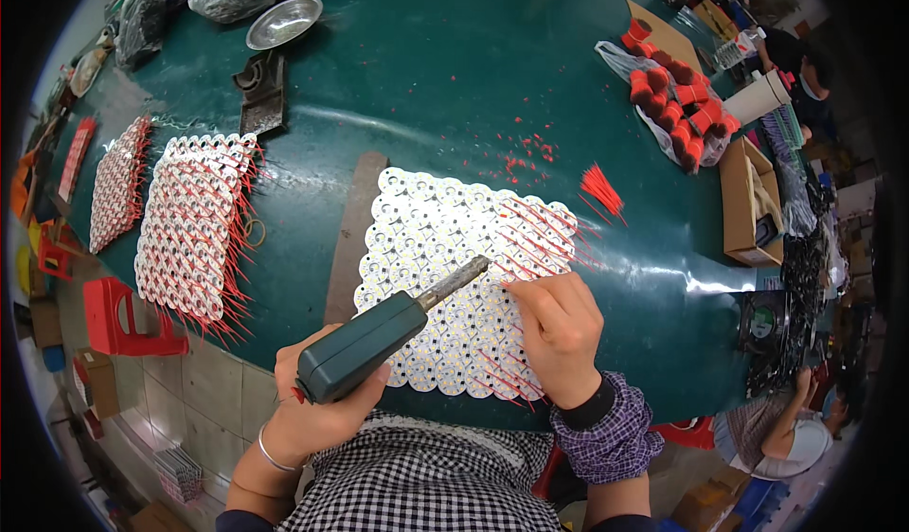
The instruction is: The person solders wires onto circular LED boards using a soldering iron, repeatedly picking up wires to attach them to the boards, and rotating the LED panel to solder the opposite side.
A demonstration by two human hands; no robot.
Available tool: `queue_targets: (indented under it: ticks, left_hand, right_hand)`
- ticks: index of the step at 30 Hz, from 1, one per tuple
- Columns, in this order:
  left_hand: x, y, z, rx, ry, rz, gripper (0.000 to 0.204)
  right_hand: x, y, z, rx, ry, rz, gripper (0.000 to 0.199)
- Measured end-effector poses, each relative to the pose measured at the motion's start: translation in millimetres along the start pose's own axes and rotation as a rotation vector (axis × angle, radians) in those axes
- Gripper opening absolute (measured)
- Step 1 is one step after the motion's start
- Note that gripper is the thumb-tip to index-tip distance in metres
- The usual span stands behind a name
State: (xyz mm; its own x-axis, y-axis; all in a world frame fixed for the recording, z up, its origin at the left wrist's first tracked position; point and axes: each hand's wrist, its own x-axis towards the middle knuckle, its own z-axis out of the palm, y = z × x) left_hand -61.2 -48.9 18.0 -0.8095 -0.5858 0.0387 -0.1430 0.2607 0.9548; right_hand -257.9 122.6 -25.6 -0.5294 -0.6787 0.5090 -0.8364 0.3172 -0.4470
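Note:
My left hand [331,418] is wrapped round the dark green body of a soldering gun [365,347]. Its thick metal tip points up and right over a panel of round white LED boards [426,248]. Close to that tip, my right hand [563,333] pinches with thumb and forefinger at the panel; a bit of red wire shows at the fingertips, most of it hidden. Red wires [535,234] lie slantwise across the panel's upper right part, and several more cross its lower right corner. A brown strip [355,234] lies along the panel's left edge.
Wired panels [194,224] lie at left. A loose bundle of red wires [601,189] and red scraps [525,158] lie beyond my panel. Bundled red wires [677,106] fill a bag at far right, near a cardboard box [734,201]. A metal bowl [284,23] stands far left. Other people sit at right.

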Motion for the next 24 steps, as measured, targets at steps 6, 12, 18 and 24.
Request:
queue_targets:
  ticks: [6,12,18,24]
  left_hand:
    - [-0.2,0.1,4.1,0.006,-0.062,-0.022,0.017]
    - [-1.3,-2.8,7.8,0.045,-0.072,-0.009,0.012]
    - [-1.5,-7.8,8.3,0.034,-0.091,0.008,0.013]
    - [-3.9,-3.5,7.0,0.081,-0.12,0.005,0.016]
  right_hand:
    - [-5.2,1.9,0.3,0.032,-0.028,-0.009,0.02]
    - [-5.6,2.6,1.1,0.011,-0.042,-0.02,0.021]
    - [-5.2,1.7,0.2,-0.02,-0.053,-0.028,0.023]
    - [-5.3,0.4,0.3,-0.041,-0.061,-0.027,0.024]
